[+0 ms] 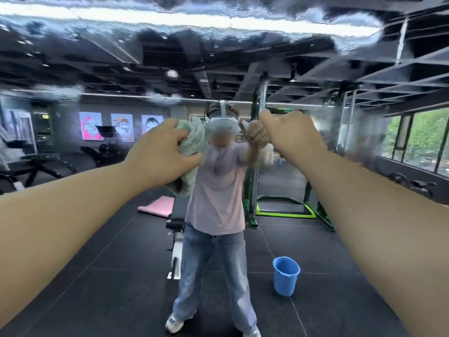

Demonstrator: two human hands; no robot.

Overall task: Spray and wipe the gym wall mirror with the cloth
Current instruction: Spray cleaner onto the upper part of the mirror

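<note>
Now left hand (158, 152) grips bunched cloth (194, 139) on mirror (73, 215), right hand (289, 135) fisted, contents unclear; I'd flatten cloth, overlap strokes.

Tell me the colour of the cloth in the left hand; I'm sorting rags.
Pale green, seen in the head view: the cloth is bunched in the left hand.

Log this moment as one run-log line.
stage: wiping mirror | left hand: green cloth bunched against glass | right hand: raised at glass, contents unclear | upper glass: wet streaks
</note>
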